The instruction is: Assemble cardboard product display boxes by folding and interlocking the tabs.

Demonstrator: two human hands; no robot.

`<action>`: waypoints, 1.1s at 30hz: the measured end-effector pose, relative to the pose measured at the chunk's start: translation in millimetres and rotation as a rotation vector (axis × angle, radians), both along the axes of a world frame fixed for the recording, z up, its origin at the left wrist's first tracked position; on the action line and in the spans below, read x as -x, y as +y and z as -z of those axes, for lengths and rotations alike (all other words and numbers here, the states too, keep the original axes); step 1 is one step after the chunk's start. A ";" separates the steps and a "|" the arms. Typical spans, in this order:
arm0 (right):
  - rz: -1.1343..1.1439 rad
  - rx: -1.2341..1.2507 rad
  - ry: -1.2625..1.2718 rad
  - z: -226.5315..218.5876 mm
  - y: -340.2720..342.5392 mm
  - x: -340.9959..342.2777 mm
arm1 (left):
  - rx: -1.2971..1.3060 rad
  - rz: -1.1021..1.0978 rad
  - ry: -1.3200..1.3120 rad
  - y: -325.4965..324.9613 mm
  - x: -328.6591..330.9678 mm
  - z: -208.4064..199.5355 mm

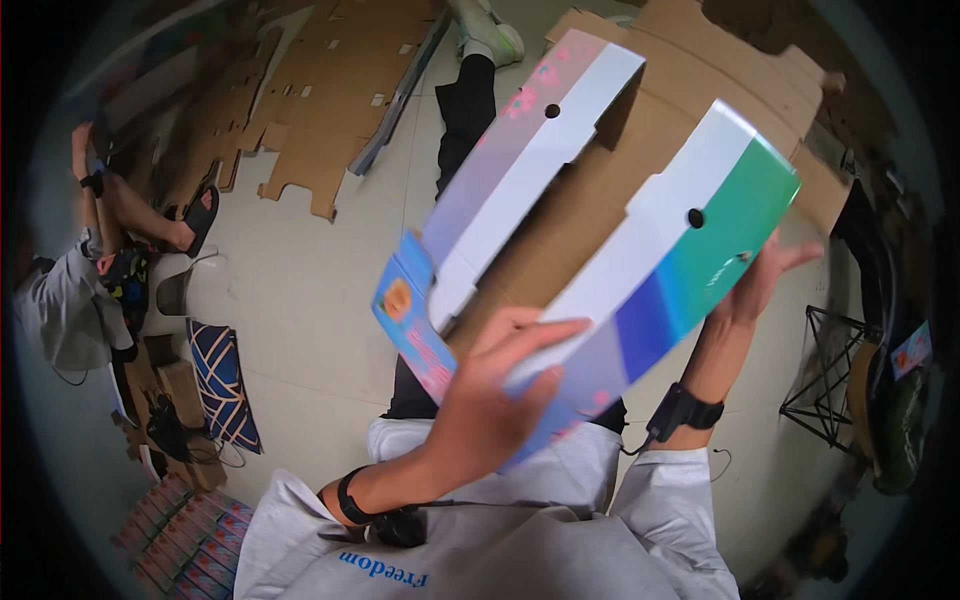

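Observation:
A partly folded cardboard box (pixel 640 325) is held up before me, tilted, its brown inside showing between two raised sides. Printed bands of green, blue, purple and pink cover its outer faces, with white strips and a round hole in each side. My left hand (pixel 490 400) grips the near end of the right side, thumb and forefinger lying on the panel. Against the outer right side rests my right hand (pixel 762 280), one digit stretched outward and the others hidden behind the cardboard. A light-blue printed end flap (pixel 405 285) sticks out at the left.
Flat brown cardboard sheets (pixel 320 90) lie on the floor at the far left. Another person (pixel 75 310) sits at the left, near a patterned cushion (pixel 222 385). Stacked printed packages (pixel 190 535) stand lower left. A black wire frame (pixel 825 380) is at the right.

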State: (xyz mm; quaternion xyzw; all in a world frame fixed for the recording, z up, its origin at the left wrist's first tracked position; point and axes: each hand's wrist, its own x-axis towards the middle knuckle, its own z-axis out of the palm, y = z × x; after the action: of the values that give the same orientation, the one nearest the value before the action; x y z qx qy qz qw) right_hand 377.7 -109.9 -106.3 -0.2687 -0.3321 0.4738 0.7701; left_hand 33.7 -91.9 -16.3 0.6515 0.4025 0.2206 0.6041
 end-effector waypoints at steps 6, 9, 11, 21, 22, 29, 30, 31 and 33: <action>-0.215 0.217 0.180 -3.9 25.9 -52.5 | 0.099 0.300 -0.196 -37.9 -9.7 0.7; -0.312 0.368 0.265 13.3 42.4 -60.6 | -0.005 0.531 -0.010 -51.2 -12.4 17.3; -0.403 0.473 0.356 26.8 56.4 -59.1 | -0.074 0.501 -0.049 -55.2 -16.4 27.0; 0.145 0.587 0.339 31.2 107.1 -19.6 | -0.274 0.234 -0.036 -29.3 -34.1 61.7; 0.117 0.625 0.329 42.5 110.1 -16.3 | -0.268 0.240 -0.040 -23.0 -34.3 65.9; -0.122 0.925 0.321 119.0 130.8 -60.9 | -0.174 0.280 -0.090 5.1 -45.8 95.4; -0.133 0.990 0.357 122.5 131.9 -71.3 | -0.237 0.307 -0.073 2.4 -51.3 97.9; -0.279 0.936 0.424 122.5 131.8 -81.3 | -0.288 0.343 -0.022 -1.3 -55.8 99.5; -0.356 0.837 0.424 115.3 132.1 -98.0 | -0.343 0.366 0.036 -16.1 -61.6 96.2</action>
State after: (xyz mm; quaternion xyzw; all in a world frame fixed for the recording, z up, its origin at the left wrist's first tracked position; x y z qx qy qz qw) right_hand 475.7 22.2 -221.6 -0.3915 0.0096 0.7346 0.5541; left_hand 95.3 -107.9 -112.6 0.8103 0.2452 0.1607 0.5075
